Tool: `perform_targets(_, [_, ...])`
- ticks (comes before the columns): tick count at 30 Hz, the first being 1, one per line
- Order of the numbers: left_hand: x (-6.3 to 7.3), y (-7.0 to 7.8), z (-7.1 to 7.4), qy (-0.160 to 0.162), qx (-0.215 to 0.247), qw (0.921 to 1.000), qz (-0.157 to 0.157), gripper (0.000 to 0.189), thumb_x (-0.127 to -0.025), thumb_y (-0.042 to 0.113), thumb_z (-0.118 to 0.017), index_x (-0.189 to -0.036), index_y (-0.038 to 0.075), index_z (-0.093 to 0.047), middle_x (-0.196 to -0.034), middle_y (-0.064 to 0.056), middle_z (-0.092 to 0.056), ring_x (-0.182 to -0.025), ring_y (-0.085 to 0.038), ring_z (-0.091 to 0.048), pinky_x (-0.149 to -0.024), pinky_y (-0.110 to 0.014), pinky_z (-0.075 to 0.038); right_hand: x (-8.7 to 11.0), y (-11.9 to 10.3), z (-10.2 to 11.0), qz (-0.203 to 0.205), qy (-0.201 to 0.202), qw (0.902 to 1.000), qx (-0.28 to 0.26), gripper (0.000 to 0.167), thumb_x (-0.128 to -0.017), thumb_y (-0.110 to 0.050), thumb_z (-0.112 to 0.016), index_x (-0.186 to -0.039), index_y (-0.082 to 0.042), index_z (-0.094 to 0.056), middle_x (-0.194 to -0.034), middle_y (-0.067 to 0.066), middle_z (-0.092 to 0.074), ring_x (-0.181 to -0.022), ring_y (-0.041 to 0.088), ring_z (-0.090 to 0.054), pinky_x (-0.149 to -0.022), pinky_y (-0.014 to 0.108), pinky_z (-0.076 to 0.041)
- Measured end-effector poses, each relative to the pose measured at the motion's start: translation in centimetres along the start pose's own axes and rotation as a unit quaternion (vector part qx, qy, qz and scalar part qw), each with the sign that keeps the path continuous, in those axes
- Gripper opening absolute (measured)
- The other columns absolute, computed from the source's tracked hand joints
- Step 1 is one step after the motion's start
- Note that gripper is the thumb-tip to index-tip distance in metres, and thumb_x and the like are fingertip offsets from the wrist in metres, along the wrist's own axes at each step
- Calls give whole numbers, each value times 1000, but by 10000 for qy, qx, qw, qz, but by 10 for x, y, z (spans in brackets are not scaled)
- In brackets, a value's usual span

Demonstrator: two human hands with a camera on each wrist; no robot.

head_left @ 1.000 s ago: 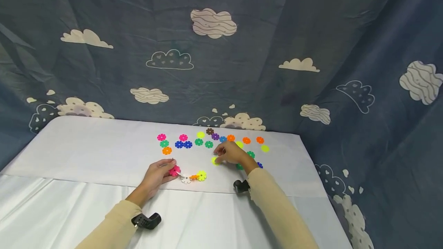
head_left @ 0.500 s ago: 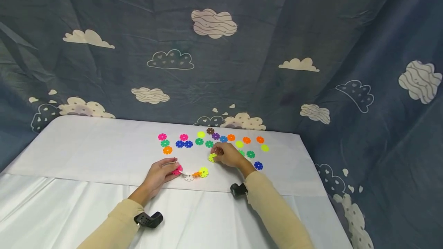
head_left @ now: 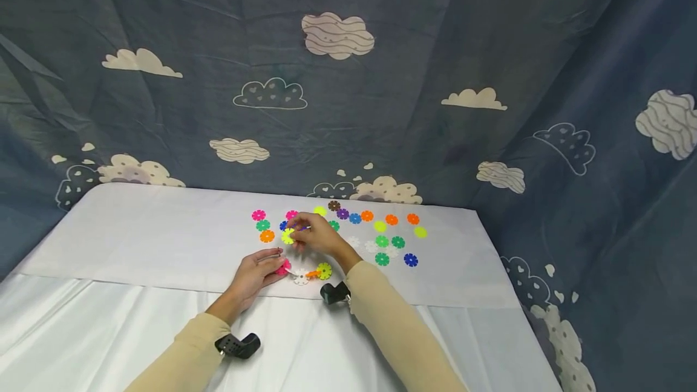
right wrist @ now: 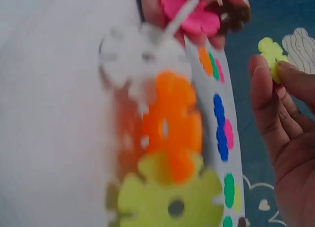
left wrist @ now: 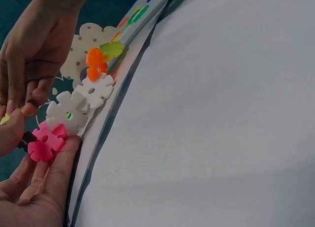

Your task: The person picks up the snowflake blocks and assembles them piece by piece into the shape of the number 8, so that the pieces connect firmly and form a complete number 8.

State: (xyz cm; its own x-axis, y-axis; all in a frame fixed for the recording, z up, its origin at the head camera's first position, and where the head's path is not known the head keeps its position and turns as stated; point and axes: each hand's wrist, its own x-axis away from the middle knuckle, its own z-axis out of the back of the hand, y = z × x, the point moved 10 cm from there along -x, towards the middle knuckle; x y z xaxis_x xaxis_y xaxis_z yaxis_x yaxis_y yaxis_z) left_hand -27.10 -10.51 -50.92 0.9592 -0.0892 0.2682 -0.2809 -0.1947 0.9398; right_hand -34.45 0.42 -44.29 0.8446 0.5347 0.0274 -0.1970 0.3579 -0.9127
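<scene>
While the left hand (head_left: 255, 276) grips a disc chain (right wrist: 186, 121), the right hand (head_left: 317, 236) has brought a pinched yellow disc (head_left: 287, 236) closer. It seems unjoined

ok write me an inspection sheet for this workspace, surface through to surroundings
surface: white cloth, creased along the near side
job's things: chain of linked flower-shaped discs; loose discs lying flat, mostly toward the far side
clutter: nothing seen
grips: left grip holds the chain at its pink-and-brown end; right grip pinches a yellow-green disc
cables: nothing seen
surroundings: dark backdrop with printed clouds
</scene>
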Motion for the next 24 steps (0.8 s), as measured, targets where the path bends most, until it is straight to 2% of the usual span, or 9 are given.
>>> perform_targets(5, [1,1,-1,48,-27,10000,8,42,-98,1,-52,-136,-12,-41,-131,-28,-52,-88,-12,-65,-86,-33,-55,-4,-6,-6,145,57,9996,229,19,-91,-2,-64,-110,1,-69,-98,10,-67,-66,12,-60,-65,23,-55])
perform_targets(11, [0,1,0,85,12,10000,35,43,-98,2,-53,-136,-12,-41,-122,-23,-59,-88,-13,-66,-85,-33,-56,-6,-10,-9,216,41,9980,596,22,-90,-6,-67,-110,-1,-70,-97,7,-70,-67,12,-59,-65,21,-53])
perform_targets(20, [2,1,0,91,59,9999,52,43,-98,2,-53,-136,-13,-40,-119,-22,-61,-88,-12,-66,-85,-34,-56,-9,-9,-11,115,31,9991,398,16,-90,-7,-67,-104,-2,-73,-88,6,-70,-63,13,-57,-61,21,-52])
perform_targets(24, [1,2,-1,30,76,10000,-2,43,-98,2,-52,-136,-13,-39,-121,-23,-60,-88,-11,-65,-86,-35,-55,-9,-10,-13,100,-46,9988,475,16,-91,-8,-66,-104,-3,-74,-87,4,-69,-63,13,-57,-61,21,-52])
